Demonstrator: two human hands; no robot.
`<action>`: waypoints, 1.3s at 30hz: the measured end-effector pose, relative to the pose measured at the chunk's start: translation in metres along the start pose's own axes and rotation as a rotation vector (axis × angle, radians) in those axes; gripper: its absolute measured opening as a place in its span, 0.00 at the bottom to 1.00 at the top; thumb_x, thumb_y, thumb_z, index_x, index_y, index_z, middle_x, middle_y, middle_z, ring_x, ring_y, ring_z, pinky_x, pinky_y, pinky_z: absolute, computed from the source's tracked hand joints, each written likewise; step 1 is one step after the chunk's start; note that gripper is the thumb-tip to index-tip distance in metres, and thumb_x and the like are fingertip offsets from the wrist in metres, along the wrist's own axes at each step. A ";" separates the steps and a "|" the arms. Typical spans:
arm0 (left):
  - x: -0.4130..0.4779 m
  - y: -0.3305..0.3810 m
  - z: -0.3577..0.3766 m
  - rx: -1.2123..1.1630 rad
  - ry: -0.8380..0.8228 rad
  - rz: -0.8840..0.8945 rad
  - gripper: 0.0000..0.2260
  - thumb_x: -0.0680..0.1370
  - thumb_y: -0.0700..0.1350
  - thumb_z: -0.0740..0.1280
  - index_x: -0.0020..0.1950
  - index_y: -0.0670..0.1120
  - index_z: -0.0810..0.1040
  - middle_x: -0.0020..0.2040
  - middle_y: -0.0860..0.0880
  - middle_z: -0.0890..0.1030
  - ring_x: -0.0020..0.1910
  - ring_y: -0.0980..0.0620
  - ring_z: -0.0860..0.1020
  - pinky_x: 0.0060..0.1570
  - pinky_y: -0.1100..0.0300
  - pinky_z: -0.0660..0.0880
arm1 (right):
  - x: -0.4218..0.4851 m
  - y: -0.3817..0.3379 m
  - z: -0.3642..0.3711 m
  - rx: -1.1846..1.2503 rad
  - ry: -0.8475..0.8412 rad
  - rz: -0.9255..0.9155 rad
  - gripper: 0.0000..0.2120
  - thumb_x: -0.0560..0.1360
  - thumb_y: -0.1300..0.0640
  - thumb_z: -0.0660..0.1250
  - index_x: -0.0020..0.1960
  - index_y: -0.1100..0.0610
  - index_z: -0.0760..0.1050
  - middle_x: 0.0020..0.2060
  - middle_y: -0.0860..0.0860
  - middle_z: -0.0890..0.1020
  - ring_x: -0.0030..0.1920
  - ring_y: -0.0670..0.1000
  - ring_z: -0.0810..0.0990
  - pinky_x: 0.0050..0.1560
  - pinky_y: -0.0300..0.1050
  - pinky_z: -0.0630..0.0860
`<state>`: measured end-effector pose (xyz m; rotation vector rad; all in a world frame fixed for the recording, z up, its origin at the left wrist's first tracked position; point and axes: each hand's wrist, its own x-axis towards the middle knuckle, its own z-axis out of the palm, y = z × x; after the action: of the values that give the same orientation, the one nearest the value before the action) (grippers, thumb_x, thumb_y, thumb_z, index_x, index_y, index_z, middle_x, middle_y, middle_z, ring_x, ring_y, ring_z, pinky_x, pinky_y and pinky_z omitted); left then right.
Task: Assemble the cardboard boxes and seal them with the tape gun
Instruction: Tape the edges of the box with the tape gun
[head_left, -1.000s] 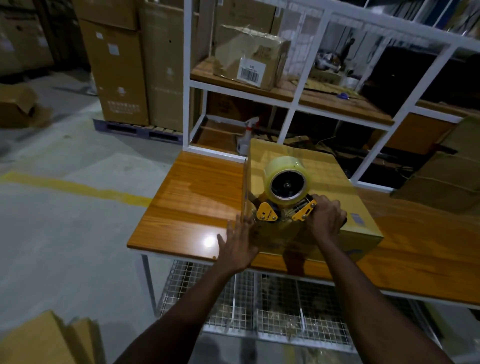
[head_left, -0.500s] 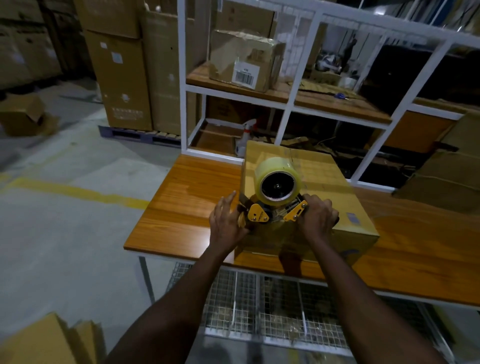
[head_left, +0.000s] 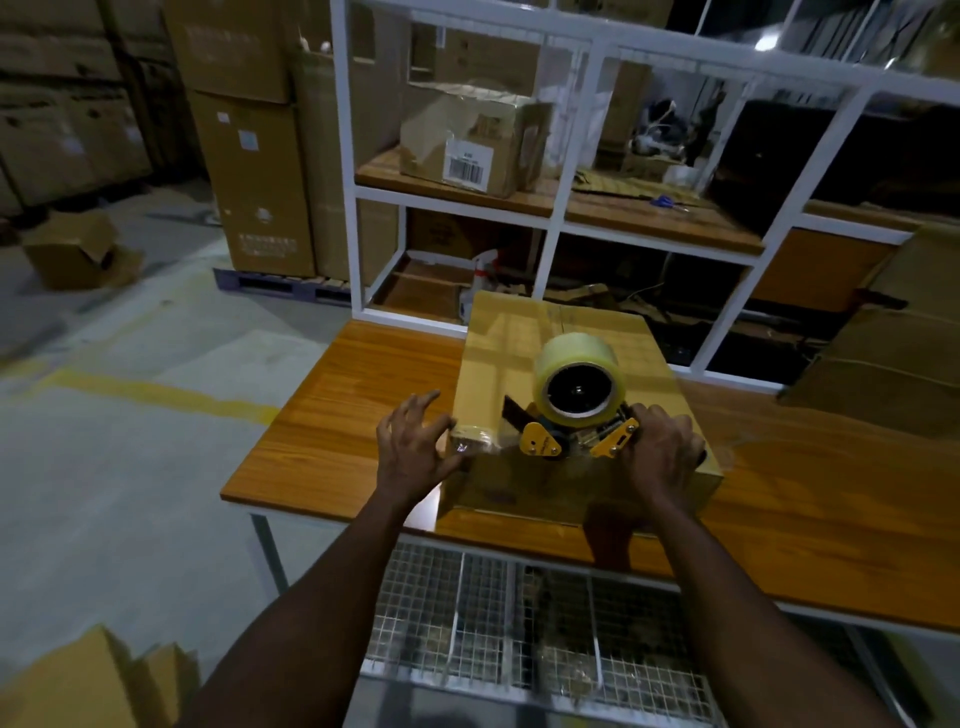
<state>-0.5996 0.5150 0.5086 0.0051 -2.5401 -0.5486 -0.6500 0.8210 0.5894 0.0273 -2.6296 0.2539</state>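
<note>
The cardboard box (head_left: 561, 332) lies flat on the worktop (head_left: 337, 415), toward its left end, and reaches from close to the back edge almost to the front edge. It is plain brown and closed, with a seam running across the far part of the top. The near left corner shines with clear tape, and more glossy film covers the near face.

On the box's near top edge sits the tape gun (head_left: 571, 434). It carries a fat roll of pale yellowish tape (head_left: 576, 376) with a dark core facing the camera, and two yellow side plates below it. The right hand (head_left: 662, 454) is at the gun's right end, its grip closed around the handle, which the fingers hide. The left hand (head_left: 415, 441) is at the box's near left corner, its grip open and holding nothing. The fingers are spread and the thumb is against the taped corner.

The worktop is glossy orange-brown wood. A wire mesh shelf (head_left: 493, 623) hangs beneath it.

Behind the back edge stands a white metal shelving frame (head_left: 556, 218). On its wooden shelf are a crumpled carton with a barcode label (head_left: 467, 140) and, further right, blue-handled scissors (head_left: 665, 201). A spray bottle (head_left: 483, 270) stands lower down, just behind the box.

To the left, tall cartons (head_left: 254, 182) are stacked on a pallet (head_left: 280, 283). An open carton (head_left: 78, 249) lies on the concrete floor beyond a yellow line (head_left: 156, 397). More cardboard (head_left: 78, 686) shows at the lower left.
</note>
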 end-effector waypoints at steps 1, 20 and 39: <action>0.001 0.003 0.000 0.019 0.000 -0.004 0.23 0.70 0.69 0.64 0.54 0.54 0.77 0.73 0.47 0.69 0.72 0.40 0.66 0.61 0.36 0.65 | 0.001 0.010 -0.002 0.000 -0.004 0.008 0.04 0.73 0.56 0.68 0.48 0.54 0.77 0.42 0.55 0.78 0.48 0.62 0.73 0.46 0.56 0.67; -0.017 0.074 0.002 0.367 -0.324 0.162 0.40 0.75 0.68 0.51 0.78 0.43 0.62 0.78 0.44 0.63 0.76 0.43 0.63 0.71 0.36 0.58 | 0.014 0.054 0.009 0.023 0.027 -0.062 0.06 0.74 0.54 0.69 0.50 0.52 0.76 0.44 0.53 0.78 0.47 0.60 0.72 0.46 0.53 0.65; -0.008 0.178 0.031 0.495 -0.491 -0.065 0.47 0.67 0.71 0.33 0.81 0.46 0.42 0.81 0.47 0.44 0.80 0.44 0.47 0.74 0.39 0.45 | 0.025 0.132 0.004 0.124 0.001 -0.052 0.02 0.74 0.54 0.67 0.45 0.49 0.74 0.42 0.50 0.76 0.47 0.58 0.71 0.46 0.52 0.63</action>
<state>-0.5898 0.6909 0.5491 0.1489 -3.1003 0.0883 -0.6827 0.9512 0.5754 0.1378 -2.6040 0.3987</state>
